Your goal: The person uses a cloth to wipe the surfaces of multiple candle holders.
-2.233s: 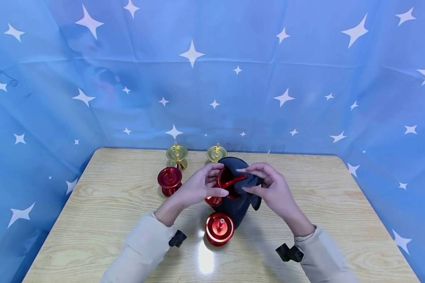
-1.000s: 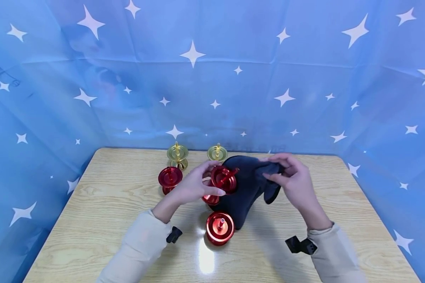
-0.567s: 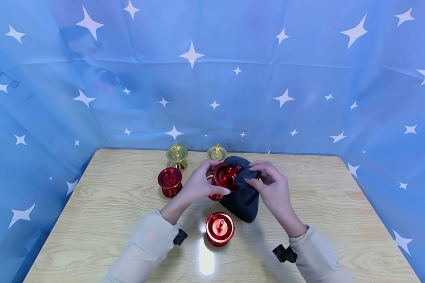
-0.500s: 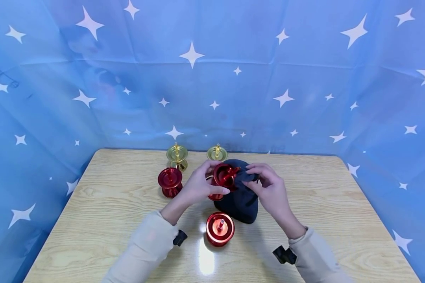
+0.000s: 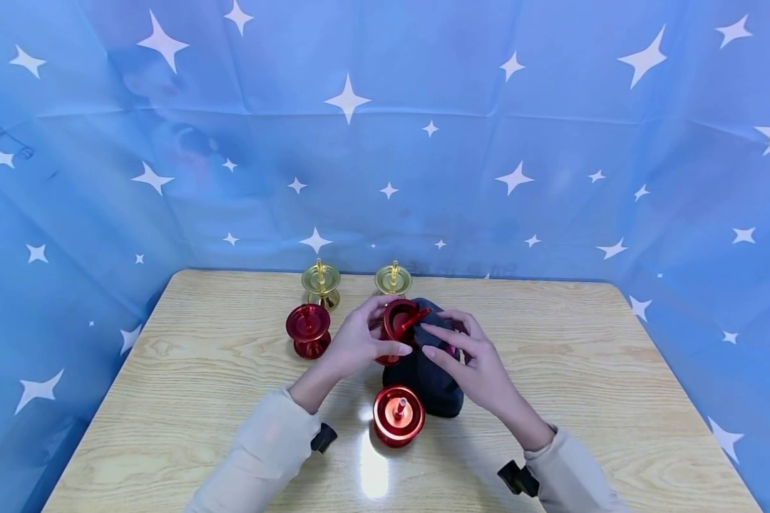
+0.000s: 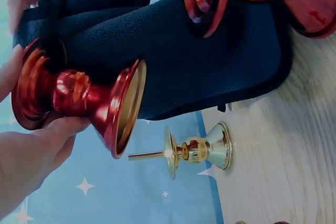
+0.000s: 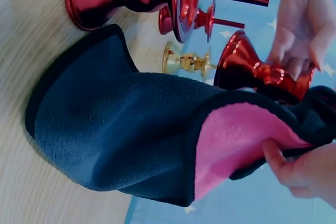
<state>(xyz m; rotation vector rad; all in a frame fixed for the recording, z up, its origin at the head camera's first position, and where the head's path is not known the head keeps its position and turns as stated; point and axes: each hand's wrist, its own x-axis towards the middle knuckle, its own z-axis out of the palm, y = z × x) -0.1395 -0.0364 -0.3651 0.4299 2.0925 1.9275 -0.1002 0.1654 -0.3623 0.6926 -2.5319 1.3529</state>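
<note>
My left hand (image 5: 351, 343) grips a shiny red candle holder (image 5: 398, 320) by its middle, held tilted above the table with its spike pointing up to the right. In the left wrist view, the thumb and fingers wrap around the same candle holder (image 6: 73, 95). My right hand (image 5: 478, 367) pinches a dark blue cloth (image 5: 431, 388) against the holder's dish. The right wrist view shows the cloth's pink underside (image 7: 236, 137) folded outward, with the right thumb on it. The cloth's lower part hangs down towards the table.
Another red candle holder (image 5: 398, 420) stands in front of the cloth, close to its lower edge. To the left stands a third red one (image 5: 308, 328). Two gold candle holders (image 5: 321, 281) are at the back of the wooden table (image 5: 199, 392), before a blue star-patterned curtain (image 5: 263, 142).
The right hand drew the cloth out to the right a second ago and has since come back left to the candle holder, now slightly lower. The left hand keeps its grip, the holder shifting slightly.
</note>
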